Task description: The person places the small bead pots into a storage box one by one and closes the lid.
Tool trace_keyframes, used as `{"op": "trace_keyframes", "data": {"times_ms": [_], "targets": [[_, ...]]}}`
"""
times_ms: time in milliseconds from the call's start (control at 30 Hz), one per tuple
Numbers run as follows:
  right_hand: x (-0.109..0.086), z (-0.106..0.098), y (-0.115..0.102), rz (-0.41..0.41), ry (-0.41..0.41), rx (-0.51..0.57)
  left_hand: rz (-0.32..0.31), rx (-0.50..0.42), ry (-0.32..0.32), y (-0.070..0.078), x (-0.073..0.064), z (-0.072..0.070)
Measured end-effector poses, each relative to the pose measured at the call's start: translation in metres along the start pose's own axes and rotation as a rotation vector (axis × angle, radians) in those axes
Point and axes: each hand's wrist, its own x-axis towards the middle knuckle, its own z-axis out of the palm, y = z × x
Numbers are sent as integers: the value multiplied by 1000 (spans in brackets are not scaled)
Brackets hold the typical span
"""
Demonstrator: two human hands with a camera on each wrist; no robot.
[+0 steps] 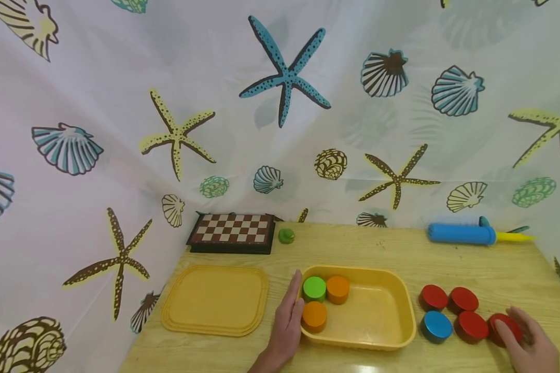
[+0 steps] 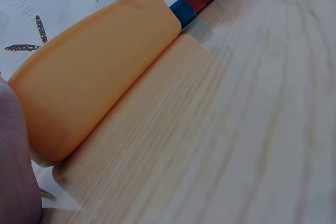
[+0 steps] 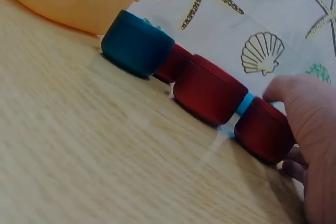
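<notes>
My right hand (image 1: 534, 342) holds a small red round tub (image 3: 265, 129) at the right end of a group, thumb and fingers around it. The tub stands on the table. Left of it in the head view are another red tub (image 1: 471, 327) and a blue tub (image 1: 436, 326), with two more red tubs (image 1: 433, 298) behind. My left hand (image 1: 285, 324), fingers straight, rests along the left wall of a yellow plastic basin (image 1: 410, 311). Inside the basin's left side sit a green tub (image 1: 315, 288) and two orange tubs (image 1: 315, 316).
A flat yellow lid (image 1: 214, 300) lies left of the basin. Behind are a checkered game board (image 1: 231, 229), a small green figure (image 1: 287, 236) and a blue hand pump (image 1: 462, 234) with a yellow nozzle. A curtain (image 1: 308, 134) with shells and starfish hangs along the table's back.
</notes>
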Motion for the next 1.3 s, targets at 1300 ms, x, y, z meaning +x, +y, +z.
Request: {"op": "trace_keyframes", "data": {"times_ms": [1300], "targets": [[-1, 6, 4, 45, 74, -105, -7, 1, 1, 4, 1, -1]]}}
